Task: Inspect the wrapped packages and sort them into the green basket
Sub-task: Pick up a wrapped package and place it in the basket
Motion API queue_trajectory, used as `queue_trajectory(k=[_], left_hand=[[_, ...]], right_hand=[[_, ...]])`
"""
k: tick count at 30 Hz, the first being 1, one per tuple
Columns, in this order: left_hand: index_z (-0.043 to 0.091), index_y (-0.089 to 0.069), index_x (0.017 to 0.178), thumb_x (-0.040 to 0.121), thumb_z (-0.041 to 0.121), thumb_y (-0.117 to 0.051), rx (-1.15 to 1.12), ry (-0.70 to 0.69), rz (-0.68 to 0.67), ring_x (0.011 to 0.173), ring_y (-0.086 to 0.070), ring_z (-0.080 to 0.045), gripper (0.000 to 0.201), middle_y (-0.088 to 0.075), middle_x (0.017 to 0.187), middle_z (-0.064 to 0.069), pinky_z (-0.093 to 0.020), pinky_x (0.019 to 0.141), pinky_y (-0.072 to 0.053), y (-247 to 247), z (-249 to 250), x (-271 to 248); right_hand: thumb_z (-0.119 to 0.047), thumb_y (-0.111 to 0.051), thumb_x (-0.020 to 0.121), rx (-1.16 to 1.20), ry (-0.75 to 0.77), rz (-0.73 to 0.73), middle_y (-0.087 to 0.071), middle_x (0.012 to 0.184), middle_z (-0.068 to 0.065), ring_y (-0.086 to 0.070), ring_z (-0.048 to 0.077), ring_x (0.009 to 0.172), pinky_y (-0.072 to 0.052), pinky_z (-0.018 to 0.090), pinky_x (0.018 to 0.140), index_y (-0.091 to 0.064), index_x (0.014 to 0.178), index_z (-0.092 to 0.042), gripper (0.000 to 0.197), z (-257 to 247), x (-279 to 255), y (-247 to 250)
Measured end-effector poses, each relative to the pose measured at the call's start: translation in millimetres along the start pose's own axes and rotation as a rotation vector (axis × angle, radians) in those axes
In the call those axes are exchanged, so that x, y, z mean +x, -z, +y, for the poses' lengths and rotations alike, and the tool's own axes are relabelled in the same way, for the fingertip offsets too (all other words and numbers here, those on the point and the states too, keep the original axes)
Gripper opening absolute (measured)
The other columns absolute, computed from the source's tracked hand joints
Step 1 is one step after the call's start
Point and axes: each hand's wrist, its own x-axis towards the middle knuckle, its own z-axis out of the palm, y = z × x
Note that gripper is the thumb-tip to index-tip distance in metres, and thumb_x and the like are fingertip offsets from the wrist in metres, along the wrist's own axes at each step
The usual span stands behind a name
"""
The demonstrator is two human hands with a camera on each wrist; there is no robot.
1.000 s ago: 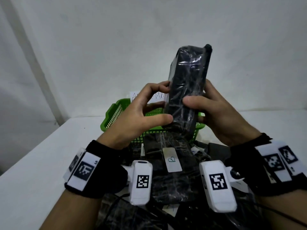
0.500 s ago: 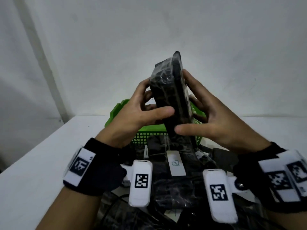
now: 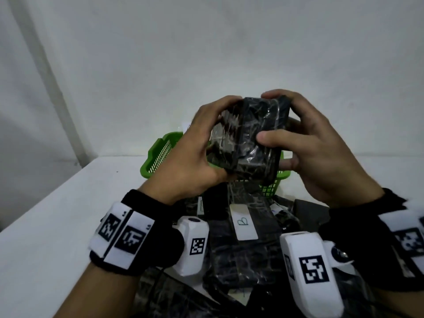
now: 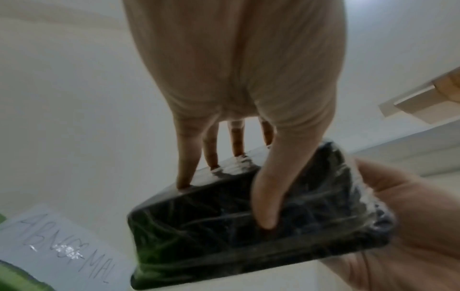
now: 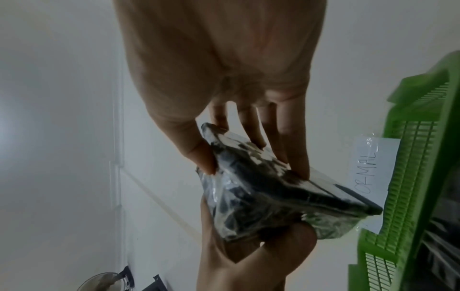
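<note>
A black package wrapped in clear film (image 3: 247, 138) is held in the air above the green basket (image 3: 158, 154), tilted on its side. My left hand (image 3: 199, 143) grips its left end, thumb under and fingers over the top. My right hand (image 3: 305, 138) grips its right end, thumb across the front face. The left wrist view shows the package (image 4: 248, 222) pinched between thumb and fingers. In the right wrist view the package (image 5: 261, 195) sits beside the basket (image 5: 410, 177).
Several more wrapped black packages (image 3: 243, 253) lie piled on the white table (image 3: 46, 226) below my wrists; one carries a white label (image 3: 243, 222). A paper sign reading "ABNORMAL" (image 4: 62, 246) is taped at the basket's rim. A white wall stands behind.
The package has been turned from standing upright on end to lying tilted sideways and lower, just above the basket. Both hands have shifted to its two ends.
</note>
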Motion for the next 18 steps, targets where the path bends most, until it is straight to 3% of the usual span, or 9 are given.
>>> queue_trajectory(k=[4, 6, 8, 10, 13, 15, 18], left_hand=[[0.039, -0.029, 0.150, 0.080, -0.004, -0.074, -0.055, 0.055, -0.060, 0.138, -0.031, 0.011, 0.094, -0.030, 0.148, 0.026, -0.018, 0.110, -0.038, 8, 1, 1], [0.048, -0.027, 0.150, 0.082, 0.002, -0.068, -0.148, 0.110, -0.133, 0.142, -0.028, 0.007, 0.092, -0.026, 0.154, 0.026, -0.024, 0.114, -0.035, 15, -1, -1], [0.053, -0.031, 0.147, 0.079, 0.014, -0.066, -0.339, 0.223, -0.129, 0.143, -0.035, -0.004, 0.086, -0.029, 0.156, 0.024, -0.038, 0.111, -0.042, 17, 2, -3], [0.045, -0.040, 0.145, 0.083, 0.035, -0.063, -0.562, 0.362, -0.086, 0.134, -0.052, -0.015, 0.067, -0.044, 0.149, 0.018, -0.046, 0.099, -0.053, 12, 6, -1], [0.028, -0.050, 0.136, 0.079, 0.056, -0.062, -0.659, 0.454, 0.021, 0.112, -0.068, -0.023, 0.065, -0.063, 0.131, 0.005, -0.045, 0.084, -0.059, 3, 10, 4], [0.027, -0.049, 0.130, 0.076, 0.046, -0.069, -0.667, 0.445, 0.072, 0.110, -0.069, -0.022, 0.061, -0.064, 0.128, 0.002, -0.041, 0.081, -0.060, 1, 6, 4], [0.029, -0.041, 0.132, 0.071, 0.027, -0.074, -0.646, 0.349, 0.038, 0.115, -0.064, -0.019, 0.070, -0.049, 0.141, 0.003, -0.036, 0.082, -0.057, 3, -1, 3]], right_hand=[[0.009, -0.072, 0.079, -0.028, 0.092, 0.031, -0.069, 0.100, -0.006, -0.074, 0.008, 0.082, -0.056, 0.023, 0.056, -0.058, 0.119, -0.017, 0.051, 3, -1, -1], [0.008, -0.076, 0.078, -0.112, 0.152, 0.042, -0.069, 0.109, -0.004, -0.073, 0.010, 0.090, -0.056, 0.022, 0.062, -0.056, 0.119, -0.019, 0.053, 2, -2, 0], [0.003, -0.080, 0.077, -0.235, 0.225, 0.042, -0.067, 0.119, -0.004, -0.069, 0.011, 0.105, -0.058, 0.028, 0.080, -0.056, 0.123, -0.021, 0.057, 1, -1, 3], [-0.005, -0.081, 0.076, -0.312, 0.281, -0.012, -0.063, 0.128, -0.007, -0.064, 0.011, 0.115, -0.056, 0.031, 0.091, -0.055, 0.125, -0.024, 0.059, 0, -2, 5], [-0.017, -0.077, 0.078, -0.289, 0.213, -0.174, -0.056, 0.139, -0.016, -0.061, 0.009, 0.122, -0.058, 0.027, 0.083, -0.054, 0.132, -0.029, 0.059, 0, -5, 2], [-0.029, -0.075, 0.083, -0.285, 0.184, -0.200, -0.055, 0.141, -0.019, -0.061, 0.009, 0.124, -0.057, 0.026, 0.088, -0.050, 0.140, -0.034, 0.063, 0, -7, 1], [-0.058, -0.069, 0.075, -0.231, 0.103, -0.049, -0.053, 0.144, -0.017, -0.061, 0.005, 0.123, -0.052, 0.036, 0.100, -0.038, 0.147, -0.049, 0.079, 2, -3, 5]])
